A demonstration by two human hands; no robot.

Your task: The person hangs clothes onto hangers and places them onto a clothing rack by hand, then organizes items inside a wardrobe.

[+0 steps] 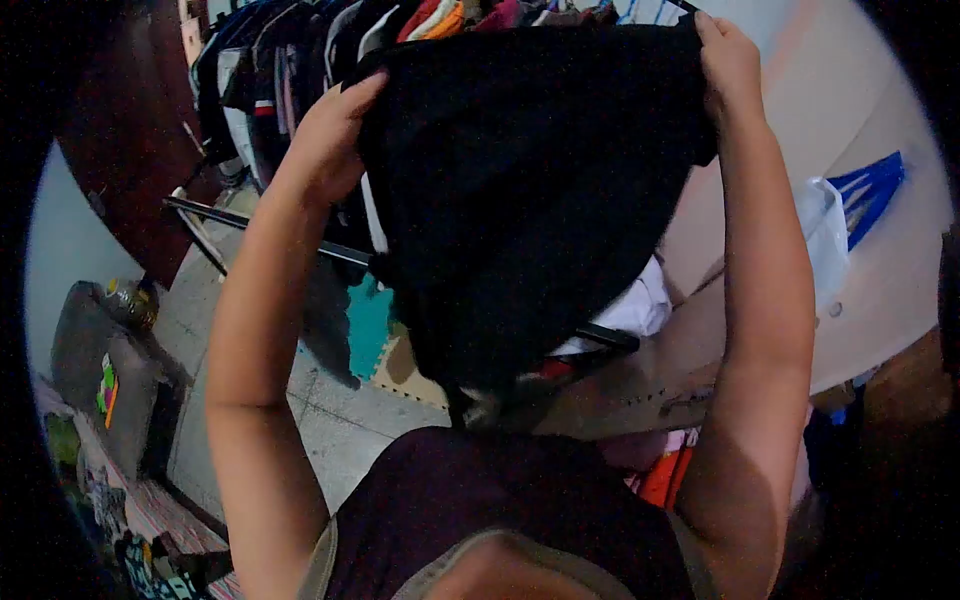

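A black garment (540, 160) is stretched between my two raised hands and hangs down in front of me. Its exact kind I cannot make out in the dark cloth. On the left, my left hand (340, 135) pinches its upper corner, thumb on the near side. My right hand (728, 62) is closed on the opposite upper corner, a little higher. The lower part of the cloth narrows and falls towards my chest, hiding part of the floor and a dark rail behind it.
Clothes on hangers (290, 60) fill a rack at the back. A dark horizontal bar (270, 232) crosses behind my left arm. White cloth (640, 305) lies right of the garment. A white plastic bag (825, 240) and blue hangers (868, 195) hang at right. A grey chair (100, 370) stands left.
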